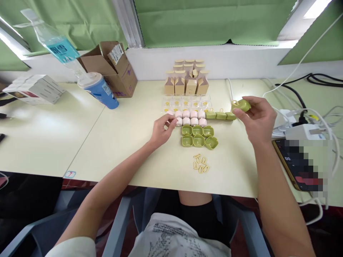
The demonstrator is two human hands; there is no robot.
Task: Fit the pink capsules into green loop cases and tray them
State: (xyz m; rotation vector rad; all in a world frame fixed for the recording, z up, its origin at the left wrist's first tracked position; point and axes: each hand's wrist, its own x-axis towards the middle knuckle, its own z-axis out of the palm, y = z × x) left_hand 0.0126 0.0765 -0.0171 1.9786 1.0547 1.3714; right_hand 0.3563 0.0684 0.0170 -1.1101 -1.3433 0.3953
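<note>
My right hand [257,116] holds a small green case [242,104] just above the table, fingers pinched around it. My left hand [162,128] rests at the left end of a row of pale pink cases [190,117], its fingertips closed on one of them. Below the pink ones lie several open green case halves [198,136]. Three closed green cases [221,115] stand in a row to the right of the pink ones. A small heap of yellow loops [200,164] lies near the table's front edge.
Small tan cartons [187,80] stand at the back, with clear packets [186,102] before them. A blue cup [99,89], a tilted water bottle [53,41] and a brown cardboard box [112,67] sit left. A phone [300,164], power strip [302,130] and cables lie right.
</note>
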